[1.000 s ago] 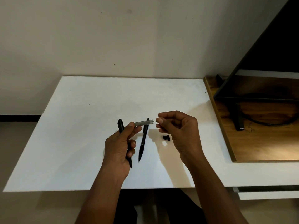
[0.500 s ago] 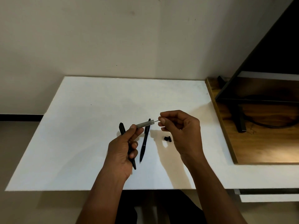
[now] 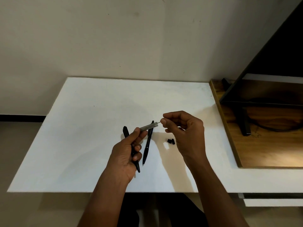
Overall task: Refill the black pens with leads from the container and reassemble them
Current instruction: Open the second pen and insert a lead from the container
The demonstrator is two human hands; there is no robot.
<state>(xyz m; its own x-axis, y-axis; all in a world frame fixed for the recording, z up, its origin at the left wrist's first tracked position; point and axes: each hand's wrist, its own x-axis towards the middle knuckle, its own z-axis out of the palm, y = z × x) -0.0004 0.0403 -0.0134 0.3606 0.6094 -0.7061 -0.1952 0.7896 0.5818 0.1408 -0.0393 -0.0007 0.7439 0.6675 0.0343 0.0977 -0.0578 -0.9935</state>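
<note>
While the white desk (image 3: 82,128) carries one black pen (image 3: 148,143) and two small caps (image 3: 170,141), a lead is being drawn from the container.
Left hand (image 3: 126,154) grips a second pen (image 3: 126,132) and the lead container (image 3: 148,127); right hand (image 3: 185,131) fingers (image 3: 164,122) pinch one lead (image 3: 159,122), which next needs careful threading into a pen.

Left hand (image 3: 126,154): raised above the table, back to camera, thumb and forefinger pinched on a grey container (image 3: 149,127), lower fingers curled round a black pen (image 3: 129,145). Right hand (image 3: 185,133): level with the left, fingers curled, thumb and forefinger tips pinched at the container's open end. Both forearms bare.
</note>
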